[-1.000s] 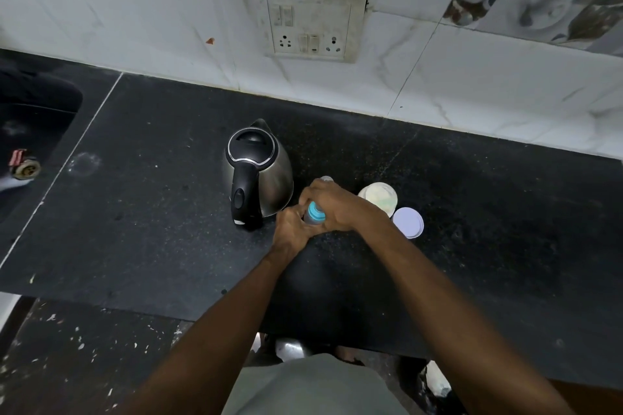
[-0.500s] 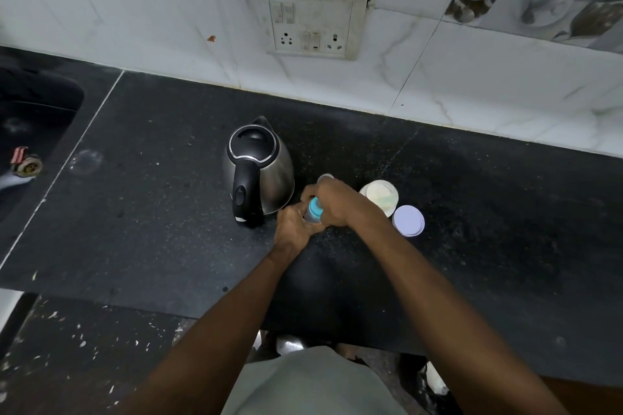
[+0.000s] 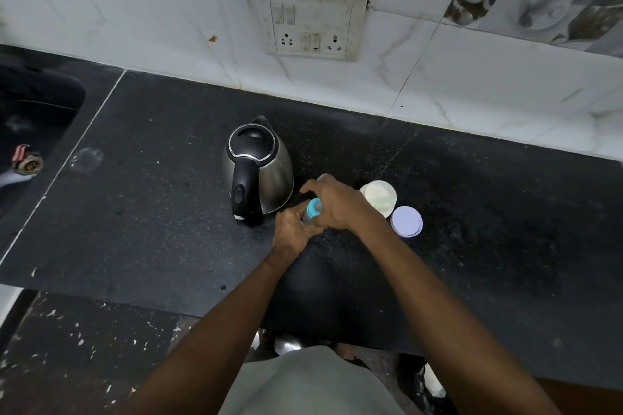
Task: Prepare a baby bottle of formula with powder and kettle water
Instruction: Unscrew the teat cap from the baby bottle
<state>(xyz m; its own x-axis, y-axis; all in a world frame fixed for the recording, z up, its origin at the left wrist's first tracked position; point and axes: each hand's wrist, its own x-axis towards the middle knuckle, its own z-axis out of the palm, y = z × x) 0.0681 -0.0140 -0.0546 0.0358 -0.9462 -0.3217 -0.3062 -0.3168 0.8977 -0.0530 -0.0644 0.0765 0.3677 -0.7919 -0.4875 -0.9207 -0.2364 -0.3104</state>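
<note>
Bottle [image 3: 309,215] work is going on at the middle of the black counter [image 3: 472,212], just in front of the kettle [image 3: 258,168]. The left hand [image 3: 291,232] is wrapping its curled fingers round the clear body of the bottle low down and steadying it, while the right hand [image 3: 332,204] is arching over the top from the right, its fingers curling beside the blue collar [image 3: 314,208]. Whether those right fingers are actually pinching the collar I cannot tell; the thumb side is hidden. Compared with half a second ago, the right hand is sitting a little more to the right and more of the blue ring is showing, while the left hand and the bottle are staying put. That reads to me as a turning motion on the collar, most likely screwing the top on or off, though the direction is not something these views settle.

Moving outward, the open powder tub [image 3: 378,197] is standing just right of the right hand, with its pale lid [image 3: 407,221] lying flat beside it. A wall socket plate [image 3: 312,23] is hanging on the tiles behind.
</note>
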